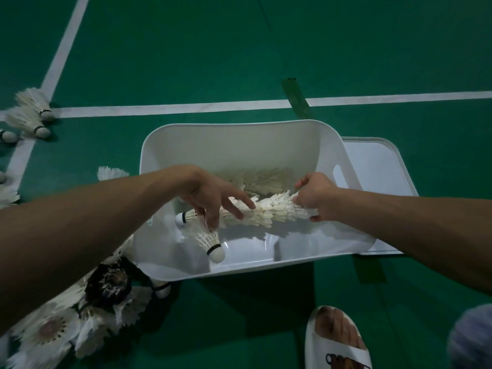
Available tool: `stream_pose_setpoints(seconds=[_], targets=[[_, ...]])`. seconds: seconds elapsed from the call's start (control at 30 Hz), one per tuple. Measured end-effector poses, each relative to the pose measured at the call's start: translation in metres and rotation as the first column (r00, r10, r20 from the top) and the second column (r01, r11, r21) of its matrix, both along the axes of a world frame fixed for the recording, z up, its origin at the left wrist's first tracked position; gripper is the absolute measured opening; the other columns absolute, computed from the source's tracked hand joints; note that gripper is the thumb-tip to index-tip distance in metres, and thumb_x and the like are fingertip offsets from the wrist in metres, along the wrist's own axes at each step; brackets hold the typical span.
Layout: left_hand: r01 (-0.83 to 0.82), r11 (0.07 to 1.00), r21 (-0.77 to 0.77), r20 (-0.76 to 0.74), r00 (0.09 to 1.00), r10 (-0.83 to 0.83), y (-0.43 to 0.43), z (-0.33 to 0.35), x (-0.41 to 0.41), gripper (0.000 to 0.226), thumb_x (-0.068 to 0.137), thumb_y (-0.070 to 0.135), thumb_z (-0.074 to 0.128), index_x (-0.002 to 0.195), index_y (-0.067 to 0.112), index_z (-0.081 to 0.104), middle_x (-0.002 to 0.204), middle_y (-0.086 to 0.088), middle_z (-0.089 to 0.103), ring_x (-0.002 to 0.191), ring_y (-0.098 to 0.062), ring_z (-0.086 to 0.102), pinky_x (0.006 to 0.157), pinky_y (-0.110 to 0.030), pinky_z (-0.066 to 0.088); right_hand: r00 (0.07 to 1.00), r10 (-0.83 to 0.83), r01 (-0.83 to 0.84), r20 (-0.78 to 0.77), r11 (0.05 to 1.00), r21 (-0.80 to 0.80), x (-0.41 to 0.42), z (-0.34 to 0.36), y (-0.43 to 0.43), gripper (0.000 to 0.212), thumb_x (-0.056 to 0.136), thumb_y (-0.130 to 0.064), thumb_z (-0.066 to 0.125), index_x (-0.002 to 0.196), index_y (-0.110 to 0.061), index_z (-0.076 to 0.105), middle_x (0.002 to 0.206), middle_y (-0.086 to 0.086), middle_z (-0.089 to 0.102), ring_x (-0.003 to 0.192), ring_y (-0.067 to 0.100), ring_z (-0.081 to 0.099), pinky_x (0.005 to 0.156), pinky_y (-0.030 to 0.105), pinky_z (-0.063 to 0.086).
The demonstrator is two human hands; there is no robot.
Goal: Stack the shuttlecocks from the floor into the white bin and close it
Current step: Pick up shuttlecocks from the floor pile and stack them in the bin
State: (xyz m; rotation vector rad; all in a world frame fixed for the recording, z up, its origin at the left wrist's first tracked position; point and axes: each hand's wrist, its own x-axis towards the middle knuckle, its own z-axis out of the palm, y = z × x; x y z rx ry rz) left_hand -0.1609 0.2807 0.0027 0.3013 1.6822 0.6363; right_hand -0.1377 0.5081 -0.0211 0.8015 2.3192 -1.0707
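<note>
The white bin (239, 134) stands open on the green court floor. Inside it, both hands hold a long nested stack of white shuttlecocks (266, 213) lying sideways. My right hand (315, 195) grips its right, feather end. My left hand (213, 198) rests fingers on the left part of the stack, close to a loose shuttlecock (206, 238) that points cork-down toward the bin's near wall. Another row of shuttlecocks (263, 179) lies deeper in the bin behind the hands. The white lid (378, 166) lies flat on the floor under the bin's right side.
Loose shuttlecocks lie in a heap (80, 315) on the floor at the lower left, one of them dark (109, 284). More shuttlecocks (32, 113) sit at the far left near the white court lines. A foot in a white slipper (335, 339) stands at the bottom right.
</note>
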Motion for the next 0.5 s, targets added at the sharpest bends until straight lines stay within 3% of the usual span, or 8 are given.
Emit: stream_pose_setpoints(seconds=[0.07, 0.13, 0.17, 0.23, 0.3, 0.43, 0.5], targets=[[0.013, 1.000, 0.000, -0.019, 1.000, -0.013, 0.000, -0.003, 0.003, 0.092, 0.076, -0.025, 0.055, 0.142, 0.036, 0.035, 0.146, 0.012, 0.042, 0.077, -0.003, 0.064, 0.069, -0.028, 0.056, 0.999, 0.030, -0.030, 0.010, 0.999, 0.014, 0.000, 0.000, 0.000, 0.023, 0.087, -0.001, 0.061, 0.088, -0.022, 0.053, 0.109, 0.013, 0.055, 0.098, 0.030, 0.053, 0.068, 0.040, 0.050], [0.041, 0.999, -0.002, -0.033, 0.999, -0.041, 0.001, -0.007, 0.007, 0.091, 0.076, -0.025, 0.056, 0.142, 0.034, 0.036, 0.146, 0.012, 0.042, 0.096, -0.010, 0.063, 0.075, -0.032, 0.057, 0.993, 0.116, -0.114, -0.015, 0.989, 0.097, 0.001, -0.001, 0.001, 0.020, 0.087, -0.003, 0.062, 0.094, -0.020, 0.055, 0.106, 0.014, 0.057, 0.097, 0.032, 0.056, 0.068, 0.040, 0.053], [0.042, 0.999, -0.001, -0.038, 0.998, -0.042, 0.001, -0.008, 0.009, 0.090, 0.076, -0.025, 0.057, 0.142, 0.033, 0.037, 0.146, 0.012, 0.043, 0.106, -0.015, 0.062, 0.077, -0.034, 0.057, 0.976, 0.217, -0.207, -0.034, 0.960, 0.191, 0.002, -0.001, 0.002, 0.019, 0.087, -0.003, 0.061, 0.099, -0.018, 0.056, 0.106, 0.014, 0.058, 0.097, 0.033, 0.058, 0.070, 0.039, 0.054], [0.039, 0.999, 0.009, -0.061, 0.997, -0.039, 0.000, -0.009, 0.011, 0.089, 0.075, -0.025, 0.057, 0.142, 0.031, 0.038, 0.145, 0.010, 0.045, 0.115, -0.021, 0.059, 0.076, -0.035, 0.056, 0.882, 0.471, -0.424, -0.021, 0.812, 0.402, 0.004, -0.001, 0.003, 0.023, 0.088, -0.005, 0.056, 0.110, -0.013, 0.052, 0.107, 0.017, 0.060, 0.097, 0.036, 0.059, 0.077, 0.037, 0.049], [0.046, 0.999, 0.013, -0.094, 0.995, -0.044, -0.001, -0.008, 0.014, 0.089, 0.074, -0.025, 0.059, 0.142, 0.029, 0.038, 0.145, 0.009, 0.046, 0.108, -0.018, 0.062, 0.074, -0.034, 0.056, 0.763, 0.647, -0.556, 0.020, 0.639, 0.532, 0.007, 0.000, 0.003, 0.026, 0.092, -0.005, 0.052, 0.116, -0.010, 0.044, 0.106, 0.021, 0.059, 0.094, 0.038, 0.059, 0.076, 0.037, 0.045], [0.024, 1.000, 0.014, -0.118, 0.993, -0.023, -0.001, -0.007, 0.017, 0.087, 0.074, -0.024, 0.060, 0.142, 0.026, 0.039, 0.143, 0.007, 0.047, 0.063, 0.002, 0.062, 0.062, -0.025, 0.053, 0.612, 0.782, -0.665, 0.117, 0.429, 0.611, 0.007, 0.003, 0.004, 0.025, 0.093, -0.007, 0.054, 0.116, -0.004, 0.043, 0.103, 0.022, 0.060, 0.092, 0.039, 0.060, 0.071, 0.038, 0.043], [0.016, 0.999, 0.028, -0.139, 0.990, -0.012, -0.003, -0.005, 0.017, 0.084, 0.074, -0.022, 0.062, 0.139, 0.026, 0.041, 0.141, 0.006, 0.050, 0.062, 0.000, 0.062, 0.063, -0.025, 0.054, 0.539, 0.830, -0.687, 0.143, 0.335, 0.645, 0.005, 0.010, 0.005, 0.022, 0.093, -0.010, 0.058, 0.111, -0.004, 0.048, 0.101, 0.020, 0.061, 0.089, 0.036, 0.060, 0.068, 0.036, 0.041]])
